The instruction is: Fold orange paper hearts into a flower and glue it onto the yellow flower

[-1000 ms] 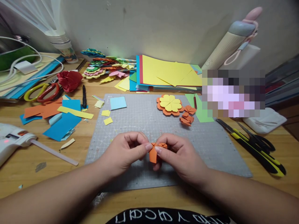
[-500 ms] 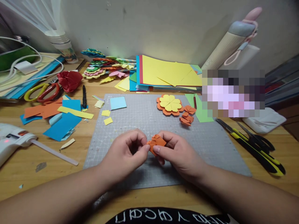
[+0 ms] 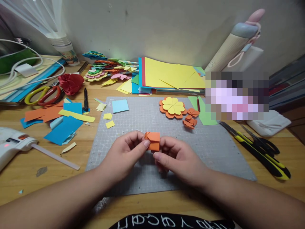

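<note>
A small piece of folded orange paper [image 3: 153, 142] is pinched between the thumb and fingers of my left hand [image 3: 130, 152], above the grey cutting mat [image 3: 140, 178]. Its left end shows small creased folds; the right part is a flat flap. My right hand [image 3: 182, 156] is close to its right edge, thumb and fingers apart; whether a fingertip touches the paper I cannot tell. Farther back on the mat lies a layered yellow and orange paper flower [image 3: 173, 106]. Beside it are two folded orange paper pieces [image 3: 190, 121].
A light blue paper square [image 3: 120, 106] and small yellow squares [image 3: 110, 124] lie at the mat's left. Scissors [image 3: 264, 144] and a yellow-black utility knife [image 3: 264, 159] rest on the right. A glue gun [image 3: 16, 143] is at left. Colored paper sheets [image 3: 171, 71] stand behind.
The orange piece has shifted slightly left and turned, so its flat flap points right. My right thumb and fingers have let go of it, while my left hand holds it.
</note>
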Available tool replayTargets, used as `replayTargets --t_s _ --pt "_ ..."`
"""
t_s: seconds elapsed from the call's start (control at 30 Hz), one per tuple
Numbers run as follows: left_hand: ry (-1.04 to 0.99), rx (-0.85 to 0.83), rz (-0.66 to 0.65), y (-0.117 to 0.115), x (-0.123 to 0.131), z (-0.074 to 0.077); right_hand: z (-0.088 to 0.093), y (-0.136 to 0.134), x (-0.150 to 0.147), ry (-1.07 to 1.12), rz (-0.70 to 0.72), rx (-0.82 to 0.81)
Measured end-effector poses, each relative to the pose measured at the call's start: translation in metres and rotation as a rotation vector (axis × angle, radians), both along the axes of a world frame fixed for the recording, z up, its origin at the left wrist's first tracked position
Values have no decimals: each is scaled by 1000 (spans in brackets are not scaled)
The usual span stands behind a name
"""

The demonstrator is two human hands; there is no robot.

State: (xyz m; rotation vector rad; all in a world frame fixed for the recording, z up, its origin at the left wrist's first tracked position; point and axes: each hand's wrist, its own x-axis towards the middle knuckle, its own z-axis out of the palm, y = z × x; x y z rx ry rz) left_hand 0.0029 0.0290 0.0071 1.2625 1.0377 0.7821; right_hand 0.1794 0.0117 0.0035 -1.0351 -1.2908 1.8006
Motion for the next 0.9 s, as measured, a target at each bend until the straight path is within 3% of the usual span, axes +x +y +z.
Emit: replayTargets --t_s 0.3,0.67,0.9 --pt "-69 -83 -115 -1 2 -1 -3 -2 1 -46 -121 -42" --pt "-59 -62 -187 -2 -2 0 1 3 0 -48 -104 -140" --pt "-100 -134 -134 1 -1 -2 1 1 2 -40 -111 -130"
